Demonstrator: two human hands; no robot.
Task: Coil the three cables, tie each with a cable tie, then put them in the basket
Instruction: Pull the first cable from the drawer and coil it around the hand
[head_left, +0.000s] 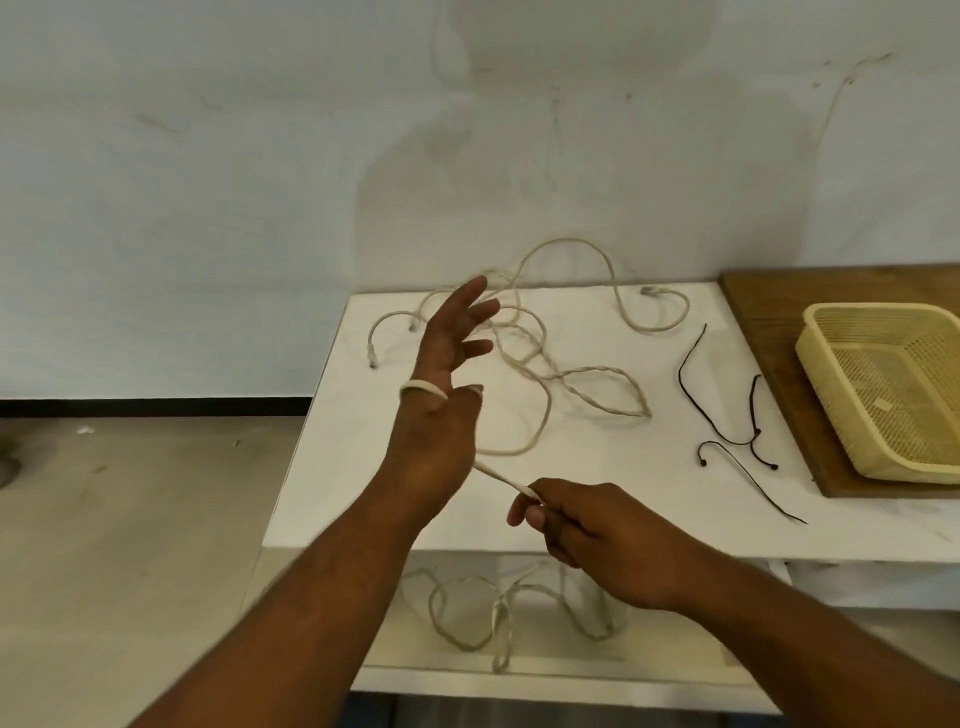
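On white table (597, 493), three black ties (748, 442), one basket (883, 374) alongside

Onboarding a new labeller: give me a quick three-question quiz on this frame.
1. True or false: the thin black cable ties lie inside the yellow perforated plastic basket.
2. The beige cable looped over the open left hand is pinched by: A the right hand, B a clamp, C nothing.
3. What does the basket stand on?
Key: 1 false, they lie on the white table; 2 A; 3 a brown wooden board.
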